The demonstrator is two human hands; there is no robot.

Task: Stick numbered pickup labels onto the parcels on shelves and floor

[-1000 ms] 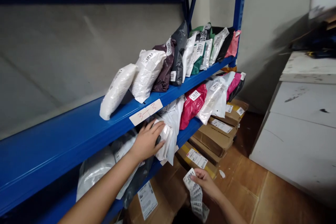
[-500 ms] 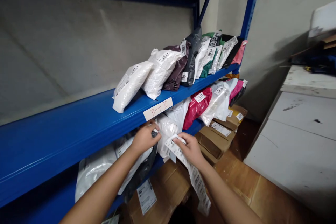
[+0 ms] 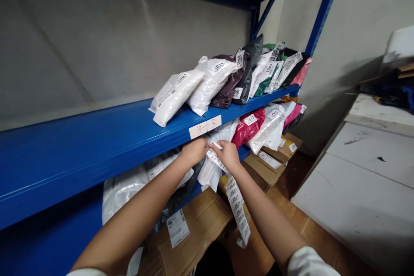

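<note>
My right hand (image 3: 228, 154) pinches the upper part of a long white strip of number stickers (image 3: 237, 207), which hangs down below it with printed numbers such as 2013 and 2015. Close against it, my left hand (image 3: 195, 151) is closed in a pinch at the strip's top end. What its fingertips hold is hidden. Behind both hands, on the lower shelf, leans a white parcel bag (image 3: 207, 171). A dark parcel bag (image 3: 190, 181) shows partly under my left forearm.
Bagged parcels with number stickers, such as a white bag (image 3: 176, 95), stand on the blue upper shelf (image 3: 80, 138). A red bag (image 3: 249, 127) leans on the lower level. Cardboard boxes (image 3: 200, 220) sit below; a white cabinet (image 3: 362, 168) stands right.
My left hand has moved right and up to the strip's top end, meeting my right hand. My right hand has risen slightly with the strip. The view has shifted a little.
</note>
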